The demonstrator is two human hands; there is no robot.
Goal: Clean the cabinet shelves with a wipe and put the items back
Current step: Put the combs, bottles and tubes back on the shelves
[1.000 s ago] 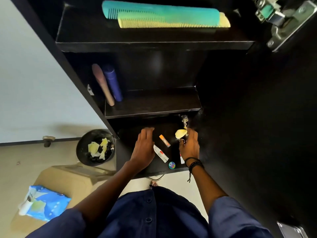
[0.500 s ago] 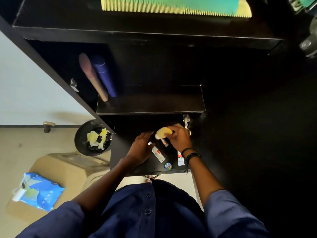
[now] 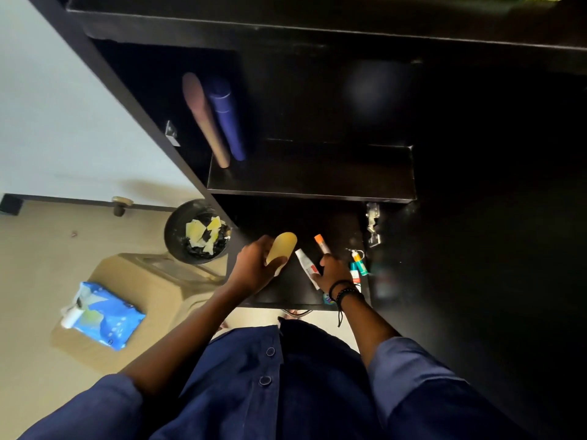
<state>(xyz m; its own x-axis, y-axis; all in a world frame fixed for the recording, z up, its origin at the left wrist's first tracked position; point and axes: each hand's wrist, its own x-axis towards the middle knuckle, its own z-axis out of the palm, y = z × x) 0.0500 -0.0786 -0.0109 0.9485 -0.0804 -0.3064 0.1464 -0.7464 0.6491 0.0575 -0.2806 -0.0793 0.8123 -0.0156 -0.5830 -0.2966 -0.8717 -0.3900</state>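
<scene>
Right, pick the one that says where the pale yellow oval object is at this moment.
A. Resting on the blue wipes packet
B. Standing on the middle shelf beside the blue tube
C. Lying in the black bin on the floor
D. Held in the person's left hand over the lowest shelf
D: the left hand grips the pale yellow oval object above the lowest dark cabinet shelf.

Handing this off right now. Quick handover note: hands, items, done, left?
Left hand: holds a yellow oval pad over the bottom shelf.
Right hand: on the white tube and orange-capped tube; grip unclear.
Small bottles lie at the shelf's right edge. Two tall bottles stand on the middle shelf.
Left: arrange the small items. Wiping status unclear.
</scene>
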